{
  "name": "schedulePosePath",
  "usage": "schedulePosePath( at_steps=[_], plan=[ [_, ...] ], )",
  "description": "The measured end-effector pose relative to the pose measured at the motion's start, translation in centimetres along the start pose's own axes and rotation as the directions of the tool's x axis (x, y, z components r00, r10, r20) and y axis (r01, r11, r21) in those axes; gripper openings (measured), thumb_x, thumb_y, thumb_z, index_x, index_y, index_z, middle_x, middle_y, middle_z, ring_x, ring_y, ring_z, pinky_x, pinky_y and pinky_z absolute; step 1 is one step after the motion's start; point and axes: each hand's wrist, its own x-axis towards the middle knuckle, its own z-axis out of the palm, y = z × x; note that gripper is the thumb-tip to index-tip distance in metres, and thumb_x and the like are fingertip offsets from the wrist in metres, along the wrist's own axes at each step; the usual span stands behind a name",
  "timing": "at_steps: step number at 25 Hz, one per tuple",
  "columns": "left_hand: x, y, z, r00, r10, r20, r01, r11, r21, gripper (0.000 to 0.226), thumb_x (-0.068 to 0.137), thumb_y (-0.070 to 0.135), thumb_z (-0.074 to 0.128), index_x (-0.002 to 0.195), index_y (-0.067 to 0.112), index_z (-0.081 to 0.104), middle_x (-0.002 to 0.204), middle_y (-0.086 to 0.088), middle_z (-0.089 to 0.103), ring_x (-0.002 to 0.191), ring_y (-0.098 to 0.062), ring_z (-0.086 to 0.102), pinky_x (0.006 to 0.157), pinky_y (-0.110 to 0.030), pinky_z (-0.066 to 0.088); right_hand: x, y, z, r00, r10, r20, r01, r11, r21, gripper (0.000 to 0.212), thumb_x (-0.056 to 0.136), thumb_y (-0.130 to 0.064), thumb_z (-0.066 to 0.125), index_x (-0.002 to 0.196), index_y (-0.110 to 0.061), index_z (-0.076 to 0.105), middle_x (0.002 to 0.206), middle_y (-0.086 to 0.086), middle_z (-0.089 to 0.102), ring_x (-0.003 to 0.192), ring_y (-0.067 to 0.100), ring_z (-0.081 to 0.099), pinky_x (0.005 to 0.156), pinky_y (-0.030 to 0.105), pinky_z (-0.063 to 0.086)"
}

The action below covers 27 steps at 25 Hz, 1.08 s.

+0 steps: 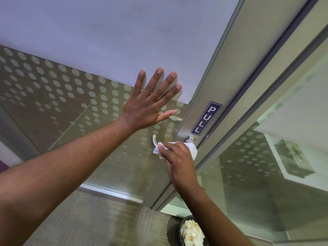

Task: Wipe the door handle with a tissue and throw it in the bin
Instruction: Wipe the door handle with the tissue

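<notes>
Two hands, right hand [179, 162] grip holding tissue [192, 150] on handle [154, 140], left hand [150, 103] spread wide, bin [182, 226] holding paper.

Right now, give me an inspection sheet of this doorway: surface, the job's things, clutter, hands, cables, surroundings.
Surface: glass door with a frosted band and dot pattern, metal frame on its right edge.
Job's things: tissue wrapped over the door handle; bin on the floor below, already holding crumpled white paper.
Clutter: nothing seen.
Hands: left hand flat and spread against the glass; right hand closed on the tissue at the handle.
Cables: nothing seen.
Surroundings: PULL sign on the frame above the handle; glass side panel to the right; carpeted floor.
</notes>
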Motion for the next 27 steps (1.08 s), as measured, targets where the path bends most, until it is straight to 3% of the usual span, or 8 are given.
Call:
schedulePosePath(
  at_steps=[4,7,13,16,19,21,27],
  plan=[
    [0.0,-0.1,-0.1,1.0,0.012,0.003,-0.012,1.0,0.015,0.09,0.109,0.074,0.041,0.173,0.024,0.002,0.181,-0.003,-0.021,0.167,-0.032,-0.021,0.133,-0.06,-0.015,-1.6,1.6,-0.8,0.997,0.035,-0.066,-0.036,0.999,-0.016,0.031,0.087,0.003,0.082,0.116,-0.01,0.08,0.113,0.005,0.079,0.102,0.03,0.069,0.099,0.038,0.049],
    [0.0,-0.1,0.0,1.0,0.018,0.014,-0.019,1.0,0.024,0.091,0.109,0.075,0.039,0.173,0.024,0.0,0.181,-0.004,-0.023,0.167,-0.032,-0.022,0.132,-0.061,-0.016,-2.8,2.2,-1.5,0.985,0.103,-0.137,-0.097,0.994,0.05,0.023,0.092,0.004,0.075,0.112,-0.007,0.08,0.112,0.005,0.078,0.105,0.023,0.067,0.113,0.021,0.037],
    [-0.1,0.0,0.5,1.0,0.016,-0.019,-0.015,1.0,0.02,0.091,0.109,0.074,0.041,0.174,0.024,0.002,0.182,-0.004,-0.018,0.167,-0.033,-0.019,0.133,-0.062,-0.015,-1.4,-0.7,0.7,0.972,0.209,-0.109,-0.198,0.975,0.103,0.033,0.087,0.011,0.078,0.112,-0.009,0.082,0.114,0.005,0.08,0.103,0.026,0.067,0.098,0.021,0.046],
    [-0.2,-0.2,0.7,0.999,0.017,-0.032,-0.016,1.0,0.027,0.092,0.108,0.075,0.042,0.174,0.023,0.002,0.182,-0.005,-0.017,0.168,-0.033,-0.018,0.133,-0.061,-0.016,-2.2,0.2,0.2,0.962,0.225,-0.156,-0.212,0.973,0.096,0.026,0.09,0.009,0.076,0.107,-0.009,0.082,0.113,0.004,0.08,0.105,0.025,0.067,0.102,0.021,0.045],
    [-0.2,-0.1,0.7,0.999,0.028,-0.031,-0.027,0.999,0.044,0.093,0.108,0.075,0.041,0.173,0.023,0.002,0.182,-0.006,-0.017,0.168,-0.034,-0.019,0.133,-0.061,-0.017,-3.6,0.1,-0.4,0.903,0.357,-0.24,-0.332,0.933,0.137,0.02,0.095,0.003,0.07,0.103,-0.012,0.081,0.114,0.0,0.077,0.116,0.023,0.062,0.111,0.02,0.038],
    [-0.1,-0.1,0.8,0.999,0.035,-0.034,-0.033,0.998,0.049,0.093,0.108,0.075,0.04,0.173,0.022,0.001,0.182,-0.006,-0.018,0.167,-0.034,-0.019,0.133,-0.062,-0.017,-3.6,-0.6,-0.5,0.835,0.493,-0.243,-0.439,0.864,0.245,0.021,0.099,-0.001,0.065,0.107,-0.013,0.081,0.115,-0.002,0.074,0.12,0.014,0.058,0.107,0.023,0.042],
    [-0.2,-0.2,0.8,0.999,0.029,-0.038,-0.027,0.999,0.047,0.093,0.108,0.075,0.04,0.174,0.022,0.001,0.182,-0.006,-0.018,0.167,-0.033,-0.019,0.133,-0.061,-0.017,-0.8,0.4,-1.7,0.685,0.691,-0.231,-0.563,0.703,0.434,0.017,0.1,-0.005,0.066,0.104,-0.004,0.083,0.107,0.005,0.071,0.102,0.01,0.069,0.093,0.03,0.056]
  ],
)
